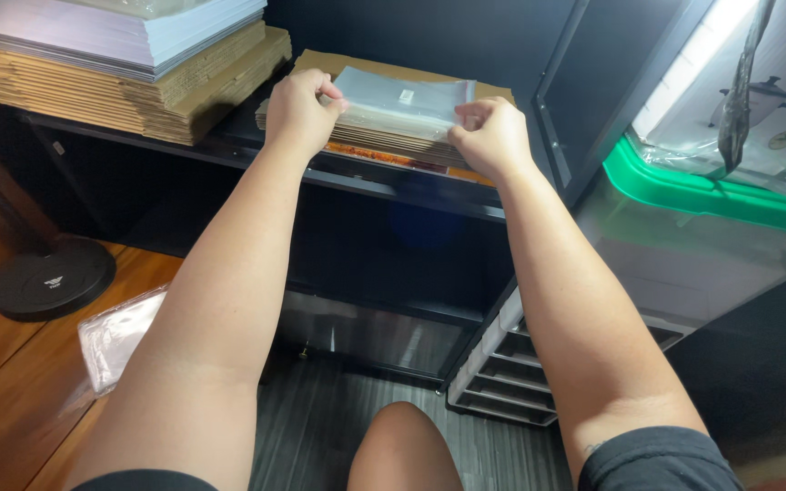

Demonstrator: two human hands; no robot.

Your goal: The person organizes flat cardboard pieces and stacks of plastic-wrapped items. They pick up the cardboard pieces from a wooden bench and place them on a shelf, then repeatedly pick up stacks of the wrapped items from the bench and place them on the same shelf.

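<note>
Head camera looks down two bare forearms reaching forward to a dark shelf (229, 150). On that shelf lies a low stack of clear plastic sleeves (402, 105) resting on flat brown card sheets (384, 145). Left hand (297, 109) grips the stack's left edge, fingers curled tight and pinching the top sleeve. Right hand (493, 136) meets the right edge, thumb and fingertips closed together on the same sleeve's corner. Left of the hands, a taller pile of folded cardboard (138, 91) carries a stack of white sheets (120, 32). Lower left, a round black base (47, 277) sits on the wooden floor, with a crumpled clear bag (120, 332) near it. At right stands a translucent bin with a green rim (702, 195), and below it a grey drawer unit (502, 373).
</note>
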